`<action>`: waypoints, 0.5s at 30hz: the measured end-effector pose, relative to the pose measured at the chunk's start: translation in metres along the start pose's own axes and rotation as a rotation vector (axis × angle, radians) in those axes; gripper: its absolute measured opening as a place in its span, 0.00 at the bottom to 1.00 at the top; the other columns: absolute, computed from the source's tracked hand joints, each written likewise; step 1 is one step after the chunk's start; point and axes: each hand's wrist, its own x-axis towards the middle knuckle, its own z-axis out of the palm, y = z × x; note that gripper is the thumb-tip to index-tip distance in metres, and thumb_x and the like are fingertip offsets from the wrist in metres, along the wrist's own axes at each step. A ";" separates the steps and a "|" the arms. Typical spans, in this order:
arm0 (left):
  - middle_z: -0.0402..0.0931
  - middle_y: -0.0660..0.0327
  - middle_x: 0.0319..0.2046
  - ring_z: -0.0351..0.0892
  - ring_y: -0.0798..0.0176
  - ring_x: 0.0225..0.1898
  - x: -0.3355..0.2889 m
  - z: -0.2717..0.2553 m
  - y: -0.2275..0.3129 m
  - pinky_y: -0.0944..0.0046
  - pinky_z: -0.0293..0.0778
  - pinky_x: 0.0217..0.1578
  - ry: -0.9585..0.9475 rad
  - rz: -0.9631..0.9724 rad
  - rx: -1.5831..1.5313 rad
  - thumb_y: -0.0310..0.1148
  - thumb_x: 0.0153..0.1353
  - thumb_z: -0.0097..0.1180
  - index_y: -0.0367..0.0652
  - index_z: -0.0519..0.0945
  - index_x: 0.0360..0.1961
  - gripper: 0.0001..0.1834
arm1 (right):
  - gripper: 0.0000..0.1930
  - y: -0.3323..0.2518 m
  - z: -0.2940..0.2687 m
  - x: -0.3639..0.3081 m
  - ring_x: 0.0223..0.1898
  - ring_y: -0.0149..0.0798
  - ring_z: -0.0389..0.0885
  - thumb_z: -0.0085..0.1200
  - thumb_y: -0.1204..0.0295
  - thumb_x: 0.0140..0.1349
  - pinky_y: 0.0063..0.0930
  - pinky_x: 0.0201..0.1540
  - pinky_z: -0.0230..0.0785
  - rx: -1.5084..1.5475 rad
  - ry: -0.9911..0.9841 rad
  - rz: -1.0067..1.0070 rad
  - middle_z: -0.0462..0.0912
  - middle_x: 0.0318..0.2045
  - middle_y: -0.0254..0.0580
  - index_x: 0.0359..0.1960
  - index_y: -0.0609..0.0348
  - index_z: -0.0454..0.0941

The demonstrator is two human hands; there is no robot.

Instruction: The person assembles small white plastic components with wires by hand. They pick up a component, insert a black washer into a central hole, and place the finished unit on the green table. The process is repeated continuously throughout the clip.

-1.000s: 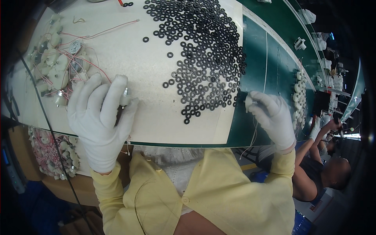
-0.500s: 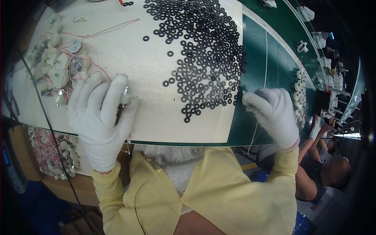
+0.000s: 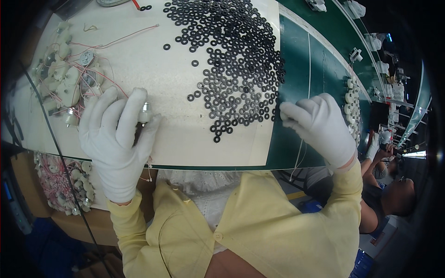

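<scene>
My left hand [image 3: 113, 139], in a white glove, is curled around a small motor [image 3: 145, 113]. Its silvery cylinder and pale base show between thumb and forefinger, while the rest is hidden by the palm. Also gloved in white, my right hand [image 3: 320, 127] hovers at the right over the green mat, fingertips pinched together; anything between them cannot be made out. Many small black rings [image 3: 241, 88] lie scattered on the white sheet [image 3: 171, 143] between the hands, the nearest ones left of my right fingertips. Beyond my left hand sits a pile of pale plastic motor units [image 3: 67, 85] with red and white wires.
A cardboard box [image 3: 88, 227] at the lower left holds more wired units. A thin black cable [image 3: 53, 132] crosses the left side. White parts [image 3: 351, 109] stand in a row on the green surface [image 3: 301, 69] at right. Another person [image 3: 378, 204] sits beyond.
The view has shifted slightly, moving the rings leftward in the picture. My right forearm has swung outward a little, its fingers still pinched. My left hand keeps its hold on the motor.
</scene>
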 end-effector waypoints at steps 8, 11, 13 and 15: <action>0.78 0.62 0.37 0.80 0.50 0.51 -0.002 0.000 0.001 0.43 0.72 0.59 -0.028 0.000 0.033 0.37 0.46 0.76 0.50 0.82 0.57 0.33 | 0.16 -0.002 0.060 -0.054 0.29 0.42 0.82 0.53 0.80 0.68 0.32 0.36 0.74 0.787 0.339 0.647 0.85 0.34 0.45 0.56 0.63 0.80; 0.78 0.62 0.36 0.80 0.47 0.53 -0.001 -0.003 0.002 0.43 0.72 0.60 -0.044 0.009 0.065 0.37 0.48 0.75 0.51 0.82 0.57 0.31 | 0.16 0.004 0.063 -0.067 0.30 0.43 0.82 0.54 0.79 0.67 0.34 0.36 0.74 0.441 0.367 0.550 0.85 0.32 0.45 0.56 0.62 0.81; 0.81 0.63 0.37 0.79 0.44 0.56 0.001 -0.008 0.002 0.42 0.71 0.62 -0.097 0.000 0.077 0.36 0.51 0.74 0.50 0.84 0.56 0.28 | 0.16 0.008 0.056 -0.072 0.30 0.43 0.82 0.55 0.79 0.67 0.36 0.36 0.73 0.321 0.344 0.562 0.84 0.32 0.44 0.55 0.59 0.82; 0.81 0.63 0.36 0.79 0.45 0.56 0.005 -0.010 0.005 0.42 0.70 0.62 -0.115 -0.002 0.089 0.36 0.51 0.74 0.50 0.84 0.56 0.28 | 0.15 0.004 0.047 -0.070 0.31 0.44 0.81 0.58 0.77 0.66 0.37 0.36 0.71 0.262 0.448 0.555 0.83 0.31 0.43 0.53 0.56 0.83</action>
